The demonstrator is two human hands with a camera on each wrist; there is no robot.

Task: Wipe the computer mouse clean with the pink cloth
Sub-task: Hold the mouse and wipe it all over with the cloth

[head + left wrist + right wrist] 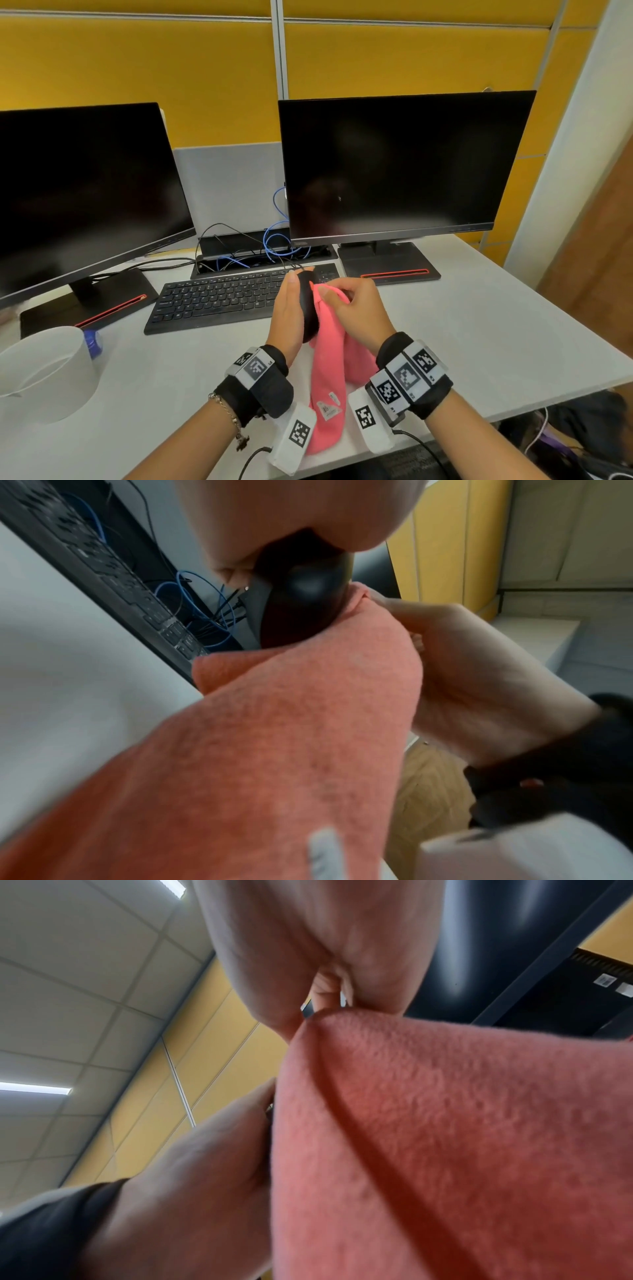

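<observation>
Judging from the three views, I put the wipe as under way, not finished: my left hand (289,315) held the computer mouse (308,308) lifted off the desk, fingers curled round its far side, the mouse turned on edge with its palm-facing side hidden. My right hand (358,308), just to the right of the left, had its fingertips pinched on a fold of the pink cloth (329,370) and pressed that fold against the mouse's exposed face; the rest of the cloth hung down between my wrists and lay on the desk edge. From the left wrist camera the rear of the mouse (301,601) showed bare above the cloth (274,737), so I could not tell how much had been covered; the underside and the side in my palm probably remained. Beyond my hands lay a black keyboard (219,298) on the white desk (479,325), two dark monitors (404,164) further back, blue cables (274,240) between them, yellow partition panels (137,68) behind, and a roll of white tape (44,370) off to the left of my left hand.
</observation>
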